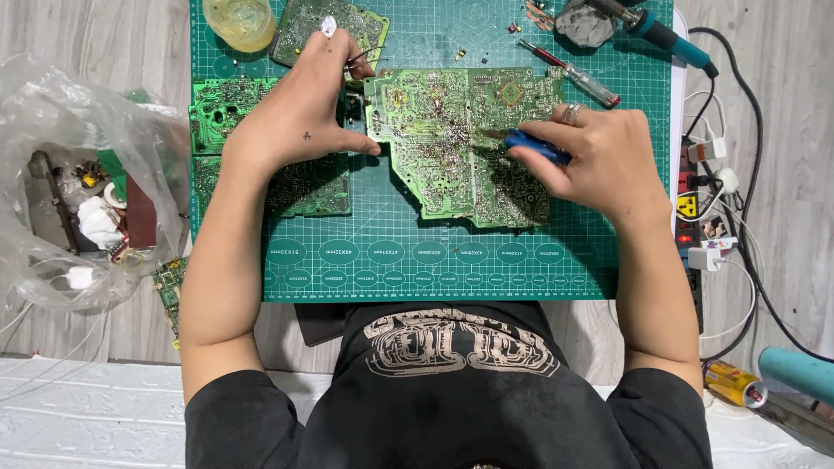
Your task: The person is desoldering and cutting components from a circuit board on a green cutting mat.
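Observation:
A large green circuit board (pixel 443 148) lies solder side up in the middle of a green cutting mat (pixel 391 252). My left hand (pixel 300 108) rests at the board's left edge, thumb touching that edge, with thin metal tweezers (pixel 360 56) between its fingers. My right hand (pixel 599 152) grips a blue-handled soldering iron (pixel 534 146), its tip pointing left onto the board's middle.
Other green boards (pixel 230 108) lie under and beside my left hand. A yellowish cup (pixel 241 19) and a red screwdriver (pixel 569 74) sit at the mat's top. A clear plastic bag (pixel 78 182) of parts lies left; a power strip (pixel 695 208) with cables lies right.

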